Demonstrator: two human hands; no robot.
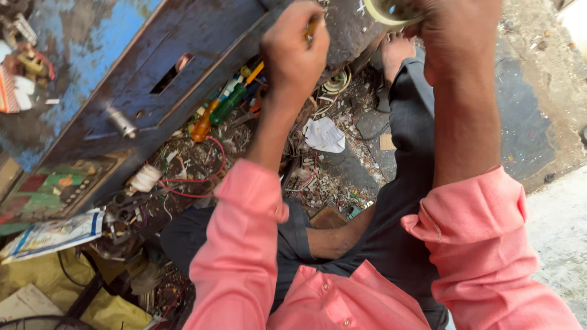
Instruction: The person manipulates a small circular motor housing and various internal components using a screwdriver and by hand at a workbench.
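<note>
Roll of pale tape (391, 11) sits at the top edge of view, gripped in the right hand (455, 36), fingers wrapped round its rim; only the lower part of the roll shows. Left hand (293, 52) is clenched just left of it, pinching something thin with an orange-yellow tip, probably a small tool or wire end, too hidden to tell which. Both hands are raised close together, above the dark metal cabinet edge (202, 67). Progress, my read: tape is in hand and brought to the piece, but no wrapped turns are visible, so the taping looks barely begun. Below: orange and green screwdrivers (214, 113), red wire (202, 177), crumpled paper (324, 134), scrap litter across the floor, person's bare foot (394, 52).
</note>
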